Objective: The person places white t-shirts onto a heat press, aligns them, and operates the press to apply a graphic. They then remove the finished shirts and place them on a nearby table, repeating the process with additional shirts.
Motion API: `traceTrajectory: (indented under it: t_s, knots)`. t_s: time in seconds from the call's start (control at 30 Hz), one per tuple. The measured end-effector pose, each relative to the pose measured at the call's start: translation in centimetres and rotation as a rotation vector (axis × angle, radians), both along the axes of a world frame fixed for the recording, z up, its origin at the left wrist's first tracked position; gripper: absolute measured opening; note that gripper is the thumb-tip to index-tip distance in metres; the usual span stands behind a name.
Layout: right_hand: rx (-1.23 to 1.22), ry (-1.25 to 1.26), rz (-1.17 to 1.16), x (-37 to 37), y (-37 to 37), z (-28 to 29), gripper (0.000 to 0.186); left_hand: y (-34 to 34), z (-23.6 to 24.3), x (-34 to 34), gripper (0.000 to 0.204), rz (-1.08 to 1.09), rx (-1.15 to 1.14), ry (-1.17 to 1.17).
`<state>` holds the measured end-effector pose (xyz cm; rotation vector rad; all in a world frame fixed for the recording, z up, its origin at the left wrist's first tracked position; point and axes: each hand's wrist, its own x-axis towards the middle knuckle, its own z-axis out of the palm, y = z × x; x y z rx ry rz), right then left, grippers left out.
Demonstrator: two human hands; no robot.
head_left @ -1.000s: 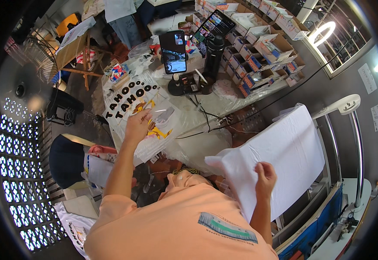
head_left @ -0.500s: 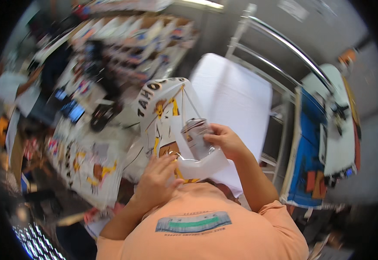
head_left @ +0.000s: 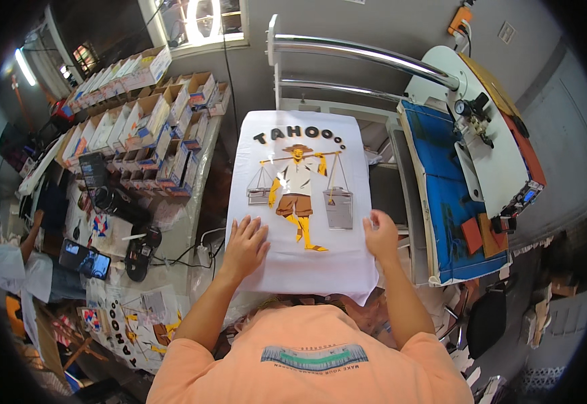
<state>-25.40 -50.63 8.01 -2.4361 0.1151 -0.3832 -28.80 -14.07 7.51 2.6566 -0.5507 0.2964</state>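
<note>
A white cloth (head_left: 263, 273) lies smooth over a flat board in front of me. On it lies a printed design (head_left: 298, 195): a figure in a hat with a shoulder pole and two grey buckets, under dark lettering. Shiny spots suggest a clear film. My left hand (head_left: 246, 248) rests flat near the cloth's lower left, fingers stretched out. At the right edge, beside the right bucket, is my right hand (head_left: 381, 237), its fingers loosely bent with a gap at the thumb. I see nothing held in either hand.
A chrome-barred press frame (head_left: 374, 54) stands behind the board. To the right are a blue surface (head_left: 434, 182) with reddish blocks and a white machine part with a gauge (head_left: 468, 108). Left, a table carries boxes (head_left: 152, 135), a phone (head_left: 85, 259) and printed sheets (head_left: 149, 323).
The printed film, lifted and bent in my hands before, now lies flat on the cloth. My right hand has let go of its bucket part and moved right. The view has turned and sharpened.
</note>
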Motion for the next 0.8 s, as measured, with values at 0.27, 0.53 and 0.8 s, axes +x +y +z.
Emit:
traceTrajectory:
  t_s: [0.27, 0.53, 0.8]
  knots:
    - [-0.32, -0.156, 0.117, -5.6, 4.1, -2.2, 0.036, 0.5, -0.6, 0.9, 0.039, 0.035, -0.075, -0.039]
    - [-0.337, -0.201, 0.081, -5.5, 4.4, -2.4, 0.035, 1.7, -0.8, 0.5, 0.035, 0.078, -0.125, -0.074]
    - [-0.356, -0.202, 0.098, -5.4, 4.3, -2.4, 0.035, 1.8, -0.5, 0.6, 0.034, 0.071, -0.2, -0.097]
